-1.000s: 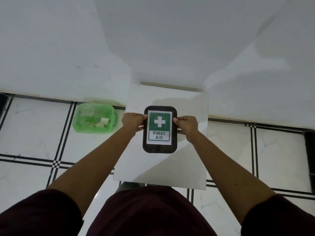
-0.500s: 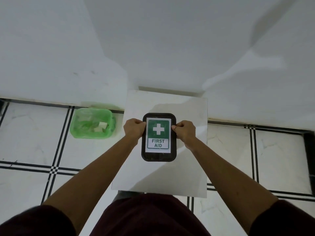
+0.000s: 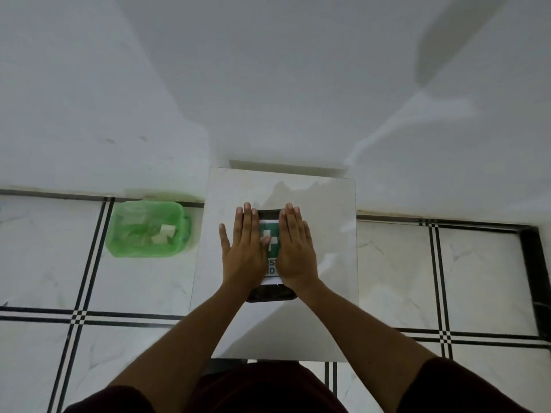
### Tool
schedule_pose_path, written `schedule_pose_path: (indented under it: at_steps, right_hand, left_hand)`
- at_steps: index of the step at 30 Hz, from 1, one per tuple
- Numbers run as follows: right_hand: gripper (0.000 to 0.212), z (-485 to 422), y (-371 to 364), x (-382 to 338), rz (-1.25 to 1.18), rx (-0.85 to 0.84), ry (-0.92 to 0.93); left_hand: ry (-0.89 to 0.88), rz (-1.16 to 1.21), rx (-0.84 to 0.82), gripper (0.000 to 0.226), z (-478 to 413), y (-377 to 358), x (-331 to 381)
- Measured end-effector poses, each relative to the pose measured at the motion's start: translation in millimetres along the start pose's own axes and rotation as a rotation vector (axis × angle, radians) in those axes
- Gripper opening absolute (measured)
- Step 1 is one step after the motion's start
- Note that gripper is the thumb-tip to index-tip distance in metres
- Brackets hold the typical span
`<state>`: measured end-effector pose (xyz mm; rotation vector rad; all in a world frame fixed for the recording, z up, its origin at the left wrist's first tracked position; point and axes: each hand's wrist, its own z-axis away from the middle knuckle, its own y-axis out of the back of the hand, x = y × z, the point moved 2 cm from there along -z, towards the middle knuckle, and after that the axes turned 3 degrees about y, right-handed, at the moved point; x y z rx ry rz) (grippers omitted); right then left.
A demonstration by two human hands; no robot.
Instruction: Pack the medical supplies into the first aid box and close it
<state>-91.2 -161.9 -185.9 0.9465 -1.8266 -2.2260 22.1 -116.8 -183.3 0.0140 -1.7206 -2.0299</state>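
Observation:
A black first aid box (image 3: 269,293) with a green and white cross label lies closed on a small white marble table (image 3: 325,263). My left hand (image 3: 243,248) rests flat, palm down, on the left half of its lid. On the right half my right hand (image 3: 293,248) lies flat in the same way. Both hands have straight fingers and grip nothing. Only the label's middle strip and the box's near and far edges show between and around them.
A green translucent plastic tub (image 3: 146,229) with several small items inside stands on the tiled floor left of the table, by the white wall. The floor is white marble with black lines. My dark-clothed lap is at the bottom edge.
Both hands have left the sides of the box and now lie flat on top of its lid. The box has stayed on the table.

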Motion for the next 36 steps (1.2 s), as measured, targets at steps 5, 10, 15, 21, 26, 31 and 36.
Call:
schedule_pose_path:
  at_steps: [5,10,15,21,26,31,36]
  right_hand:
    - [0.061,0,-1,-2,0.058,-0.004,0.005]
    - [0.064,-4,-2,0,0.030,0.010,0.010]
    - [0.065,-6,-6,2,-0.006,0.002,0.000]
    - [0.067,-7,-10,3,-0.078,-0.019,-0.012]
    - [0.062,-5,-4,2,-0.010,0.006,0.032]
    - [0.062,5,4,-1,0.003,-0.006,-0.021]
    - [0.070,3,23,-10,-0.099,0.082,-0.093]
  left_hand:
    - [-0.079,-0.029,0.029,0.059,-2,-5,1]
    - [-0.095,0.000,0.056,0.059,-4,-7,2]
    - [-0.095,0.036,0.063,0.059,-5,-8,0]
    - [-0.084,0.080,0.034,0.060,-6,-11,-3]
    - [-0.081,0.103,0.023,0.059,-7,-8,-3]
    - [-0.059,0.179,0.015,0.061,4,0,-5]
    - [0.021,0.267,0.049,0.067,5,25,-12]
